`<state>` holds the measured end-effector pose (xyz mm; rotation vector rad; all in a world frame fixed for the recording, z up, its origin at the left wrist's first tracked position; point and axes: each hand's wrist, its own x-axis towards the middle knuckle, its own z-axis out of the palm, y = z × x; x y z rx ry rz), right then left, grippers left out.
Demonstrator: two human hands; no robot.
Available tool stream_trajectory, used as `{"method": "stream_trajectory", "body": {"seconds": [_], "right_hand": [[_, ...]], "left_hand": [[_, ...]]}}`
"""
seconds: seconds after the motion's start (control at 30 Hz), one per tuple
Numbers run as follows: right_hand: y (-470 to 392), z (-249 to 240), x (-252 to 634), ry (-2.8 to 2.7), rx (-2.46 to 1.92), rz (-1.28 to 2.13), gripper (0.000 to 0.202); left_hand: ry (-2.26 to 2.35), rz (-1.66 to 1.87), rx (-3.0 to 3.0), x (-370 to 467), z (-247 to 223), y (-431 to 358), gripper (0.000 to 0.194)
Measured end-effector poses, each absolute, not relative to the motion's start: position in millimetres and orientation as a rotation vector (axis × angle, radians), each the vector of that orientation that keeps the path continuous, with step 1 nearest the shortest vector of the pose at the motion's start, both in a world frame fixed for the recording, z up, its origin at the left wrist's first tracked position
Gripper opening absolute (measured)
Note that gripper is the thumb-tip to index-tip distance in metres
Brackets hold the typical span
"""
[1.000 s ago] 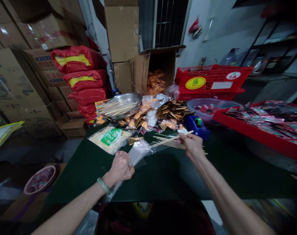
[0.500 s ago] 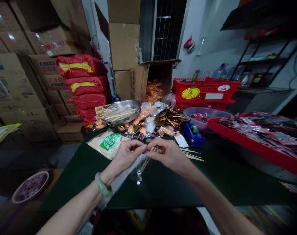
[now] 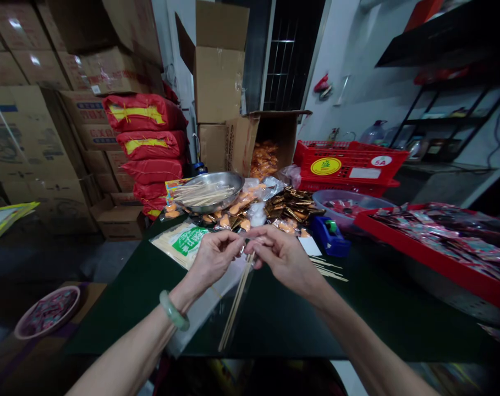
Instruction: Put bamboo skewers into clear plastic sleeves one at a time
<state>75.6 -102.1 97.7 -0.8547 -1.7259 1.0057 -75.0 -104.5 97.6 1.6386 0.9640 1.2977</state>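
Note:
My left hand [image 3: 216,254], with a pale green bangle on its wrist, pinches the edge of a clear plastic bag at the centre. Touching or nearly touching it, my right hand [image 3: 280,256] is closed on the top end of thin wooden sticks [image 3: 235,308], which slant down toward the table's front edge inside clear plastic. The fingertips hide the top ends. A clear plastic sheet [image 3: 198,316] lies under my left wrist. Behind my left hand is a packet of sticks with a green label [image 3: 179,242]. Loose sticks [image 3: 330,269] lie right of my right hand.
On the dark green table [image 3: 299,324] are a metal bowl of sticks [image 3: 239,184], orange and gold packets [image 3: 291,203], a blue tape dispenser [image 3: 332,239] and a red tray of packets [image 3: 382,234]. Red baskets [image 3: 344,162] and an open carton [image 3: 241,143] stand behind.
The sticks between my hands now reach much farther down toward the front edge. The silvery piece that hung below them is no longer seen there. The view has shifted slightly.

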Motion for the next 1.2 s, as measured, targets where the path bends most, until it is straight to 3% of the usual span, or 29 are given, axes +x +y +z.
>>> {"method": "stream_trajectory", "body": {"seconds": [0.23, 0.43, 0.63, 0.7, 0.9, 1.2], "right_hand": [[-98, 92, 83, -1.653, -1.074, 0.137, 0.013], [-98, 87, 77, -1.523, -1.023, 0.385, 0.015], [-103, 79, 72, -1.519, -1.02, 0.641, 0.014], [-102, 78, 76, -1.568, -1.058, 0.539, 0.014], [-120, 89, 81, -1.593, -0.92, -0.225, 0.014], [-130, 78, 71, -1.881, -0.931, -0.283, 0.022]], "left_hand": [[0.997, 1.33, 1.594, -75, 95, -107, 0.023], [1.07, 1.36, 1.533, -67, 94, -108, 0.035], [1.053, 1.405, 1.512, -62, 89, -111, 0.018], [1.049, 1.375, 1.526, -64, 88, -111, 0.017], [1.093, 1.276, 1.524, -66, 88, -115, 0.021], [1.075, 1.232, 2.155, -59, 92, -132, 0.019]]}}
